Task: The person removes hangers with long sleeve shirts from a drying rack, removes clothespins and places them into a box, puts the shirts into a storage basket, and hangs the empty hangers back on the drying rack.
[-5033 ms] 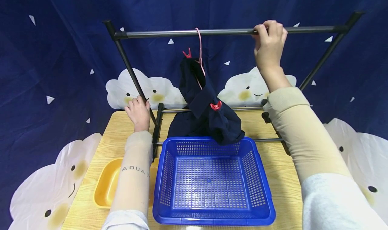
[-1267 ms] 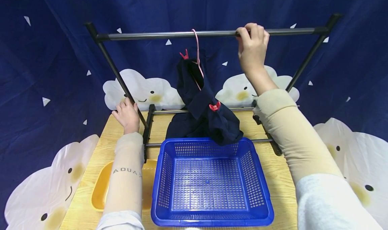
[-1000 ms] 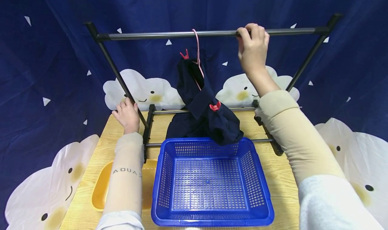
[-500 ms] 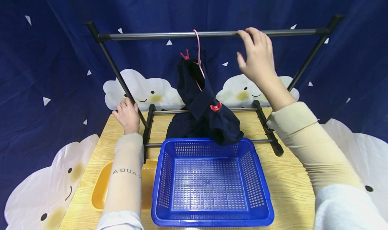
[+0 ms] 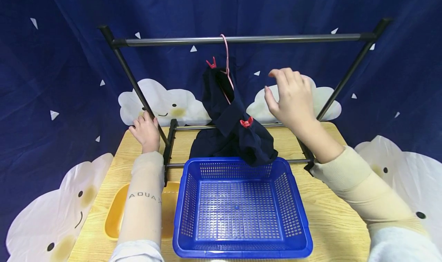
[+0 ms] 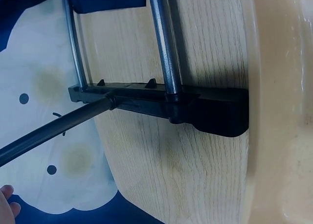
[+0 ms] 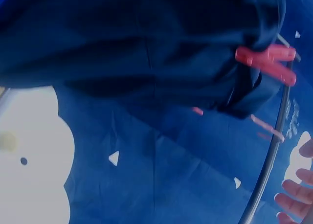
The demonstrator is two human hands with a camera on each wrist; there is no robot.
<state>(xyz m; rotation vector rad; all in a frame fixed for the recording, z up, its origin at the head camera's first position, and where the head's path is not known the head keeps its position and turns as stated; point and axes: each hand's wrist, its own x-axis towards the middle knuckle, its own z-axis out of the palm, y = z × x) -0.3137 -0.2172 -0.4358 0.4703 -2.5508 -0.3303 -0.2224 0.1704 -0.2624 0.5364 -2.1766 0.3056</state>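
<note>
My left hand [image 5: 146, 133] rests at the left post [image 5: 129, 76] of a black clothes rack, its thumb overlapping the post and its fingers curled beside it. Only the fingertips [image 6: 9, 202] show in the left wrist view. My right hand [image 5: 293, 99] hovers below the top bar [image 5: 293, 38], fingers bent, holding nothing. Left of it a dark navy garment [image 5: 224, 116] hangs on a pink hanger [image 5: 226, 55], hooked over the bar near its middle. Red clothes pegs [image 5: 246, 122] are clipped to the garment; one red peg [image 7: 266, 60] shows close up in the right wrist view.
A blue perforated basket [image 5: 304, 231] stands on the wooden table [image 5: 331, 216] in front of the rack, the garment's lower end overlapping its back rim. Partly under my left forearm is a yellow tub [image 5: 112, 219]. A navy curtain [image 5: 293, 9] with clouds hangs behind.
The rack shifted left, along with both hands, between the first two frames. Since then my right hand has let go of the top bar and come down below it. My left hand stays at the post.
</note>
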